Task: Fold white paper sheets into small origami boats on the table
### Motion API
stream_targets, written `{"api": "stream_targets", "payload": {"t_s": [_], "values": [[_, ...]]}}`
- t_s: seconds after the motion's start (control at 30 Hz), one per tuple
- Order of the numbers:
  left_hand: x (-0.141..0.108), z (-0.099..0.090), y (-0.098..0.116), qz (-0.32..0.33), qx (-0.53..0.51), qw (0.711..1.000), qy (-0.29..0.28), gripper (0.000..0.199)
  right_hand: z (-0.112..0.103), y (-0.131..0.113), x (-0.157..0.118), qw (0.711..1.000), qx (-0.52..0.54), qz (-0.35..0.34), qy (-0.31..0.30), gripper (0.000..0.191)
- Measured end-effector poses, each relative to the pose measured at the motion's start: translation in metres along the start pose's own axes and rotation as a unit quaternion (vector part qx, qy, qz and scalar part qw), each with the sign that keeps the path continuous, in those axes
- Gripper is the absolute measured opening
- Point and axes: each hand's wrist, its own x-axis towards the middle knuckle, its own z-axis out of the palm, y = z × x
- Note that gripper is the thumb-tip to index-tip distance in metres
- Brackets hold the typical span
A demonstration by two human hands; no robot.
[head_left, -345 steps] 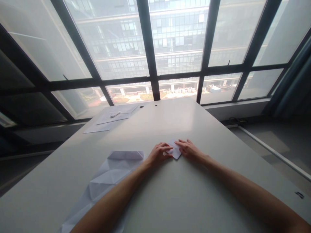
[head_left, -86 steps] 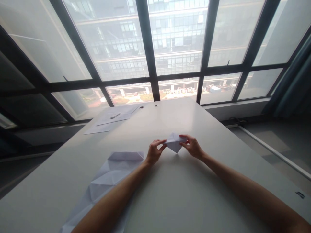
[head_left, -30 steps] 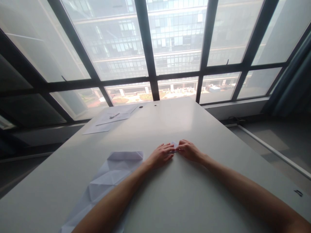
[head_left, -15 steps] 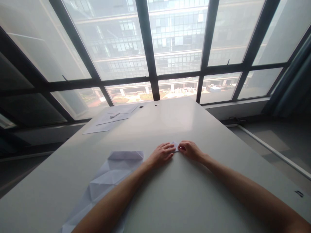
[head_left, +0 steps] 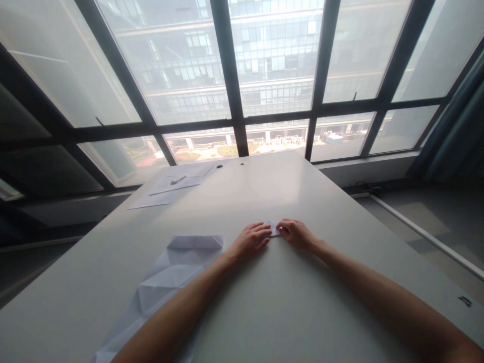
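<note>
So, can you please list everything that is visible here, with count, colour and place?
small folded paper: one, white, on the table between both hands
creased paper sheet: one, white, near left of table
flat sheets: a few, white, far left corner
pen-like thing: one, white, on those sheets
table: one, pale grey
window: dark frames, behind the table
left hand: pressing on the small paper
right hand: touching its right side
</note>
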Motion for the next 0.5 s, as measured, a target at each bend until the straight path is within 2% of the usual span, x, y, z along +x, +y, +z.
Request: {"api": "stream_targets", "payload": {"t_s": [0.33,0.5], "values": [[0.001,-0.002,0.004,-0.004,0.018,1.000,-0.013,0.033,0.001,0.011,0.000,1.000,0.014,0.007,-0.010,0.023],[0.001,-0.009,0.013,-0.021,0.032,0.999,0.011,0.029,0.002,0.012,-0.001,1.000,0.015,0.010,-0.006,0.020]]}}
